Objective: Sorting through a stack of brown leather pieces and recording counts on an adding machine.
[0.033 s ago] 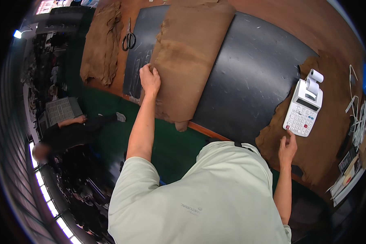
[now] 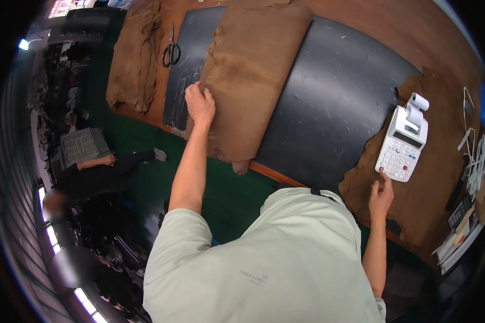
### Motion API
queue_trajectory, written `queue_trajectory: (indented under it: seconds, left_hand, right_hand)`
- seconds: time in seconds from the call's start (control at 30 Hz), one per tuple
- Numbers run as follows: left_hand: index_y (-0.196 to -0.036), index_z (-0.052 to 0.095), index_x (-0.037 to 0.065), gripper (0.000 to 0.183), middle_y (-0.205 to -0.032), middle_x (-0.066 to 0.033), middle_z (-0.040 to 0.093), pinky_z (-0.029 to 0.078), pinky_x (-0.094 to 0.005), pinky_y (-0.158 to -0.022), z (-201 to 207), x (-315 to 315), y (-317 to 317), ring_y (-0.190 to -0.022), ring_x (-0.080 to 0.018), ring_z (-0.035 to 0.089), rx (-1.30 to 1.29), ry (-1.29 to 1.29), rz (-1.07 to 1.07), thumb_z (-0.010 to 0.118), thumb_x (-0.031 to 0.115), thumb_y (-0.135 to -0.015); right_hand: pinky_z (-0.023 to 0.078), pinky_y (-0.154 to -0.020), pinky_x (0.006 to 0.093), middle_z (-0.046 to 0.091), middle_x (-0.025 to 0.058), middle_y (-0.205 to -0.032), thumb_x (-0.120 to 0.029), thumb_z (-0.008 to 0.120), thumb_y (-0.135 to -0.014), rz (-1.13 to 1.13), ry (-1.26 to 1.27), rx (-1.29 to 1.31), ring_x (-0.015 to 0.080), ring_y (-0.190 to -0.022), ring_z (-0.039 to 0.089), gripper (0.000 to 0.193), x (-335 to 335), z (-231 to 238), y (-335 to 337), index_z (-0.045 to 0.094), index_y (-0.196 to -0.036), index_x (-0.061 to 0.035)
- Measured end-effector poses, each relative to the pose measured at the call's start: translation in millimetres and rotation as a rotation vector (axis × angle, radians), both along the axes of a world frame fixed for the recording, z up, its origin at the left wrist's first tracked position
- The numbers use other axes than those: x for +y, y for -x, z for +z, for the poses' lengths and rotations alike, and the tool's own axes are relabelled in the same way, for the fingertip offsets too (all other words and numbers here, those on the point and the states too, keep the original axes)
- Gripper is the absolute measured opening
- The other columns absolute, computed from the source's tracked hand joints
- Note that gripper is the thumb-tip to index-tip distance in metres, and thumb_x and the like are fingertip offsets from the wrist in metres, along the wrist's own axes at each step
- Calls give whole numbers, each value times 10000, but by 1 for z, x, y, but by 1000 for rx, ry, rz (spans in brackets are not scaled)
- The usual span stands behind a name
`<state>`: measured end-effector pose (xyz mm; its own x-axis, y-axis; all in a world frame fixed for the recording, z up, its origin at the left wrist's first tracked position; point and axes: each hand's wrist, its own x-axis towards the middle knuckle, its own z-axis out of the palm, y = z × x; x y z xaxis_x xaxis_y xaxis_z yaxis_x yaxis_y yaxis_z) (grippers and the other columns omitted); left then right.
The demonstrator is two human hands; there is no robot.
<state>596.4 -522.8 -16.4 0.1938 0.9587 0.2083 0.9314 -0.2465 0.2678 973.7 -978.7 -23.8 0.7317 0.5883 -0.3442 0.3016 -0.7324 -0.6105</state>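
Note:
Near the leather's left edge, my left hand has its fingers bent at the border of a folded brown leather hide, with the thumb over the leather. The hide lies across a black mat. To the right, my right hand touches a lower-left key of a white printing calculator with its outstretched index finger. Its other fingers are loosely bent and hold nothing. A curled paper roll stands at the calculator's top. Beneath the calculator is another brown hide.
Black-handled scissors lie on the mat's far left. Beside them, a crumpled brown hide hangs over the table edge. White cables, a dark calculator and papers lie far right. Another person is at left beyond the green floor.
My left hand has shifted very slightly to the right at the leather's edge. My right hand keeps its finger on the same calculator key.

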Motion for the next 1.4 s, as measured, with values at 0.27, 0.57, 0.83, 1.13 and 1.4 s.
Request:
queue_trajectory:
  seconds: [0.27, 0.57, 0.83, 1.13, 1.4]
  left_hand:
    - [-1446, 491, 26, 524, -1542, -171, 430, 247, -515, -1218, -22, -28, -86, -1477, -352, 332, 145, 71, -445, 581, 244, -978]
    - [-1492, 518, 202, 594, -1601, -196, 358, 334, -468, -1130, -15, -7, -82, -1438, -323, 371, 321, 79, -382, 612, 453, -963]
    - [-1527, 473, 274, 660, -1635, -191, 299, 346, -456, -1107, -8, -1, -84, -1435, -333, 362, 395, 180, -349, 606, 539, -937]
    - [-1466, 537, 151, 600, -1571, -216, 382, 352, -470, -1107, -9, -16, -94, -1422, -357, 373, 310, 66, -386, 650, 392, -928]
    - [-1439, 538, 81, 514, -1551, -197, 408, 263, -499, -1217, -29, -32, -133, -1477, -350, 338, -37, 56, -459, 608, 283, -973]
  right_hand:
    - [510, -718, 345, 702, 136, -1075, -32, 598, -956, 58, -47, -39, 211, -737, 606, 348, 11, 10, 1, 628, -1303, -28]
    - [522, -739, 337, 698, 131, -1052, -29, 599, -953, 18, 13, 40, 206, -752, 626, 343, 12, 11, 9, 631, -1295, -26]
    - [522, -736, 346, 699, 130, -1033, -25, 606, -950, 42, -20, 18, 206, -748, 629, 348, 17, 9, 7, 626, -1298, -26]
    - [504, -670, 336, 683, 126, -906, -39, 611, -950, 51, 8, 14, 193, -703, 615, 330, 22, 15, 6, 640, -1278, -29]
    - [535, -871, 382, 693, 215, -1199, -67, 612, -937, 181, 184, 12, 340, -1022, 685, 357, 23, 12, 20, 625, -1280, 33]
